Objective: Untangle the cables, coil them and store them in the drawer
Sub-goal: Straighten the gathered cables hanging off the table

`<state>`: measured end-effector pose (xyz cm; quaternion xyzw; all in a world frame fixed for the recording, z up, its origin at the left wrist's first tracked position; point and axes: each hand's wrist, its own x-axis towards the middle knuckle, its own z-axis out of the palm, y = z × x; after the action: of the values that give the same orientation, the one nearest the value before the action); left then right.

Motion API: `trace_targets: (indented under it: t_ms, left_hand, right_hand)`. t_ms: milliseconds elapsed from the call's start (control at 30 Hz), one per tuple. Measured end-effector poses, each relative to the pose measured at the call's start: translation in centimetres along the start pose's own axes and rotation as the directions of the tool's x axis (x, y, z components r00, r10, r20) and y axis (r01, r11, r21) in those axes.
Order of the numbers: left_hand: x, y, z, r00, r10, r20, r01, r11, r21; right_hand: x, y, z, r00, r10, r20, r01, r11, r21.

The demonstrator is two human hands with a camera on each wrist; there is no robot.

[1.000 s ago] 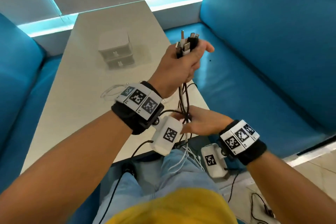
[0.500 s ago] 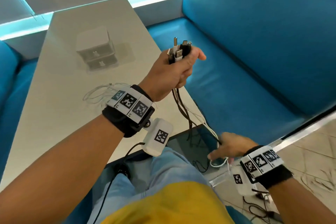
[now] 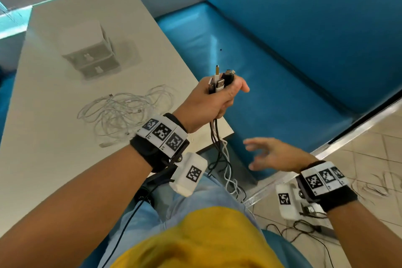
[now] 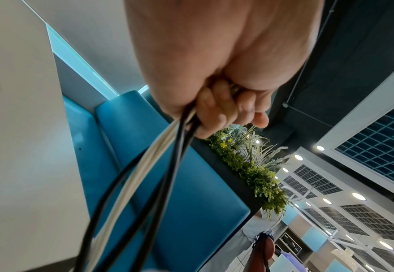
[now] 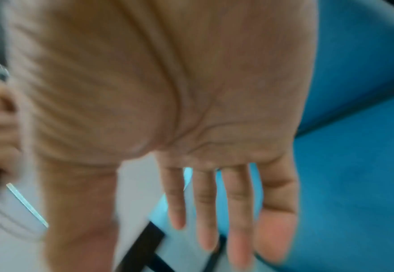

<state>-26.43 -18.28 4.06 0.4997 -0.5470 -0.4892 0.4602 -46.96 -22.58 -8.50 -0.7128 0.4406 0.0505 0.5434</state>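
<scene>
Early yet: left hand [image 3: 214, 102] clenching mixed black-and-white cable bundle [image 3: 218, 143]; blurred right hand [image 3: 276, 155] seemingly empty, fingers spread; white tangled cables [image 3: 124, 113] uncoiled on table; small white two-drawer box [image 3: 90, 55] closed.

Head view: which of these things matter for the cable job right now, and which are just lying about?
Part of the job:
- bundle of black and white cables, plug ends up in the left hand
- tangled white cables on the table
- small drawer unit
- right hand, open, holding nothing

Lying about:
- blue bench seat
- thin black wires on the floor
</scene>
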Motion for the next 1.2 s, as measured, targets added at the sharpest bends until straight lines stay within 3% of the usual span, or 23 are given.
trace_targets:
  t_ms: [67, 133, 333, 433, 567, 733, 867, 1000, 1200]
  left_hand:
    - [0.2, -0.4, 0.7, 1.0, -0.012, -0.015, 0.012, 1.0, -0.022]
    - [0.6, -0.7, 1.2, 0.999, -0.014, -0.031, 0.013, 0.999, -0.033]
    - [1.3, -0.5, 1.7, 0.991, 0.016, -0.13, -0.027, 0.997, -0.079]
    - [1.5, -0.3, 1.2, 0.988, 0.024, -0.153, -0.039, 0.995, -0.094]
    - [1.0, 0.1, 1.0, 0.989, -0.002, -0.145, -0.016, 0.992, -0.127]
    - [0.9, 1.3, 0.7, 0.996, 0.001, -0.094, -0.012, 0.993, -0.115]
    - [0.1, 1.5, 2.3, 1.0, 0.016, 0.011, -0.016, 1.0, -0.012]
    - [-0.3, 1.1, 3.6, 1.0, 0.016, 0.009, -0.016, 0.999, -0.036]
    - [-0.6, 0.2, 4.0, 1.0, 0.02, -0.013, -0.02, 1.0, 0.005]
  right_hand:
    - [-0.1, -2.5, -0.1, 0.985, -0.17, -0.007, 0.169, 0.978, 0.123]
    - [0.2, -4.7, 0.3, 0.964, -0.266, -0.025, 0.267, 0.955, 0.128]
    - [2.3, -7.9, 2.2, 0.929, -0.344, -0.134, 0.357, 0.93, 0.091]
    - [4.0, -6.1, 3.0, 0.952, -0.284, -0.111, 0.296, 0.948, 0.118]
    - [5.1, -3.6, 2.9, 0.974, -0.223, -0.04, 0.223, 0.913, 0.341]
    - [5.6, -1.4, 1.9, 0.984, -0.178, -0.015, 0.177, 0.966, 0.189]
    - [4.6, 0.1, 1.3, 0.999, -0.045, 0.0, 0.045, 0.999, 0.025]
    - [3.0, 0.6, 0.3, 0.99, 0.111, 0.082, -0.099, 0.986, -0.137]
    - [2.9, 1.6, 0.5, 0.995, 0.091, 0.043, -0.082, 0.982, -0.168]
